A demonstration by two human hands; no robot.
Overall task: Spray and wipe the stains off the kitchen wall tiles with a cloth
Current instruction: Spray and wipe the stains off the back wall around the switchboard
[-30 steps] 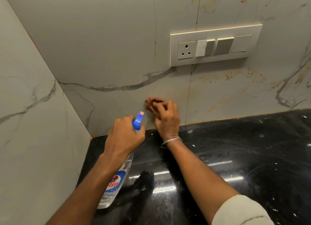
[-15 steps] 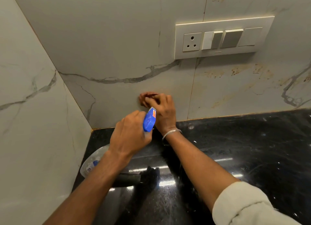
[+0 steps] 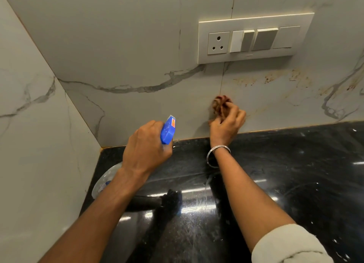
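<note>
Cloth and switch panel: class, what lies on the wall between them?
In the head view, only wall tile: a vertical tile joint and brownish stains lie between the cloth and the switch panel.

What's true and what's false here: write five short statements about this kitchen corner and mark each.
1. The left hand grips the spray bottle. True.
2. The right hand holds a bunched cloth at the wall tile. True.
3. The switch plate sits below the cloth. False: it is above it.
4. The countertop is white. False: it is glossy black.
5. The bracelet is on the left wrist. False: it is on the right wrist.
</note>
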